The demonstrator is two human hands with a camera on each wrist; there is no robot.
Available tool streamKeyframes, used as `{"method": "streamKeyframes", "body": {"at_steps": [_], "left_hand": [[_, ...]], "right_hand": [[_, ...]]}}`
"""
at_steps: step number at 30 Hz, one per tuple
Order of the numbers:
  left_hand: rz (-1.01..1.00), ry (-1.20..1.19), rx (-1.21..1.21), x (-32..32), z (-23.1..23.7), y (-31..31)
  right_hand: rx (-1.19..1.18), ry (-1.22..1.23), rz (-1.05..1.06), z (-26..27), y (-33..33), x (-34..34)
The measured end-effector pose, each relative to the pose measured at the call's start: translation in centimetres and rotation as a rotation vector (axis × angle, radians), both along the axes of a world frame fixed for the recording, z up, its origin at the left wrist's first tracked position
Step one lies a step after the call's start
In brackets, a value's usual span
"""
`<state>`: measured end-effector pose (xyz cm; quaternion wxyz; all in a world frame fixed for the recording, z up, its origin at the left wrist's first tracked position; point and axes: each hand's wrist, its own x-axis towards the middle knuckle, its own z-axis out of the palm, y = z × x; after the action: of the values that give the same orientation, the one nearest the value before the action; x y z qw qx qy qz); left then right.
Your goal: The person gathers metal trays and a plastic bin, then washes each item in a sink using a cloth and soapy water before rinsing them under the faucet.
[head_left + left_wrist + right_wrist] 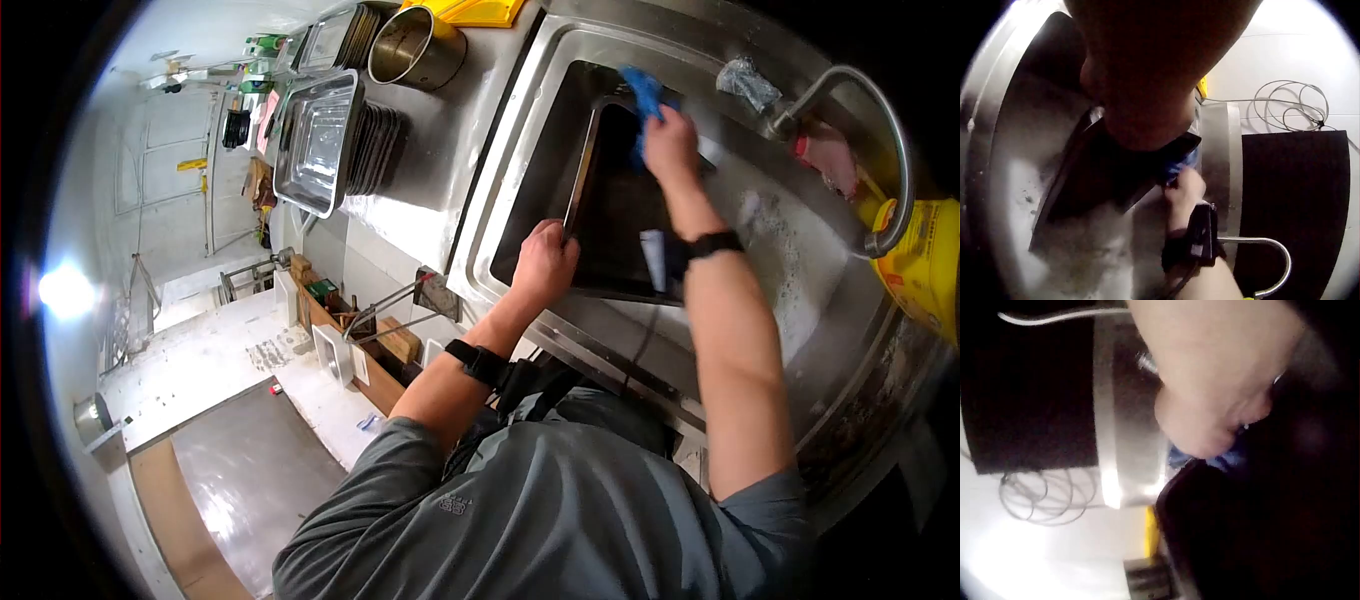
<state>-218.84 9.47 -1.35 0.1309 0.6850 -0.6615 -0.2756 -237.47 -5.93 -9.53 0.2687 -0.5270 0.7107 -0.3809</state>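
Observation:
My left hand (547,262) grips the near edge of a dark rectangular tray (625,225) that stands tilted inside the steel sink (490,190). At the tray's far end, my right hand (672,148) holds a blue cloth (645,92), which bunches out past the fingers. In the left wrist view the cloth (1180,164) shows at the tray's corner, below the right hand (1186,192). The right wrist view has the cloth (1229,459) under the curled fingers, against the tray's dark rim (1169,494). Left fingertips are hidden behind the tray edge.
A curved faucet (905,150) arches over the sink's right side, beside a yellow bucket (925,265). A crumpled clear bag (748,84) and a pink cloth (828,158) lie near it. Left of the sink are a steel pot (418,50) and stacked metal trays (318,140). Suds spot the basin.

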Motion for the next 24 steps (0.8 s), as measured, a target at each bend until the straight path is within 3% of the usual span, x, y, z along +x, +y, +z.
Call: {"method": "streamKeyframes", "body": {"at_steps": [3,4,5,8,11,12,14,17,18,19,21,22,24], "left_hand": [[0.014,-0.008,0.038,-0.1,0.7,-0.4],[0.007,0.028,-0.031,0.0,0.5,-0.4],[0.029,0.058,0.015,-0.1,0.5,-0.6],[0.101,0.099,0.123,0.2,-0.5,-1.0],[0.1,0.164,0.025,0.5,-1.3,-1.0],[0.07,0.148,0.03,0.7,-1.3,-1.1],[0.112,0.135,0.113,0.6,-0.4,-1.5],[0.153,0.164,0.138,0.6,-0.8,-1.9],[0.13,0.181,0.099,0.7,-1.1,-1.7],[0.098,0.2,0.063,0.8,-1.2,-1.8],[0.079,0.179,0.106,0.4,-0.2,-2.4],[0.078,0.157,0.155,0.1,0.3,-2.3],[0.065,0.135,0.133,0.1,-0.1,-2.4]], "right_hand": [[0.193,-0.096,0.027,-1.7,4.3,-7.2],[0.153,-0.038,-0.001,-5.2,6.1,-10.0],[0.298,-0.144,0.007,-5.9,8.5,-12.6],[0.472,-0.117,-0.022,-6.9,14.4,-18.4],[0.858,0.432,0.117,-7.7,18.3,-21.2],[0.859,0.417,0.12,-7.5,19.2,-21.3],[0.941,0.686,0.223,-6.3,20.0,-20.8],[1.085,0.664,0.139,-12.9,19.8,-22.3],[1.104,0.678,0.301,-14.9,19.2,-22.4],[1.112,0.665,0.295,-16.9,19.0,-22.0],[0.731,0.07,0.041,-19.7,17.4,-21.6],[0.603,-0.02,0.056,-18.6,16.3,-20.9],[0.411,-0.183,0.093,-11.6,14.0,-17.4]]}}
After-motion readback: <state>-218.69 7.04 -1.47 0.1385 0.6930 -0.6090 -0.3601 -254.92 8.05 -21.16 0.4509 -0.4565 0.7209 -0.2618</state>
